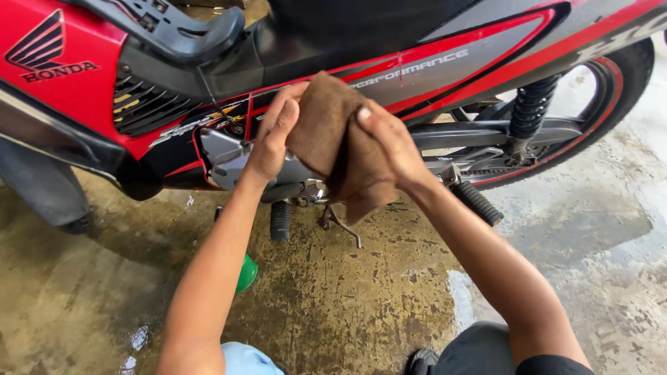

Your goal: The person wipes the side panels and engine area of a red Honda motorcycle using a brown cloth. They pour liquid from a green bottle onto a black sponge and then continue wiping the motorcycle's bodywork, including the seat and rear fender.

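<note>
Both my hands hold a brown cloth [333, 135] in front of a red, black and grey motorcycle [451, 66] that stands side-on. My left hand [272, 135] presses against the cloth's left side, fingers up. On the cloth's right side my right hand [390, 142] grips it, thumb on top. The lower end of the cloth hangs down over the engine area [229, 156]. Below it are the left footpeg [280, 220] and the side stand [340, 223].
The rear wheel [618, 83] and shock spring [531, 104] are at the right. A green object [246, 272] lies on the wet, stained concrete floor [333, 298] under my left forearm. My knee [479, 351] shows at the bottom; a dark trouser leg [42, 184] stands at left.
</note>
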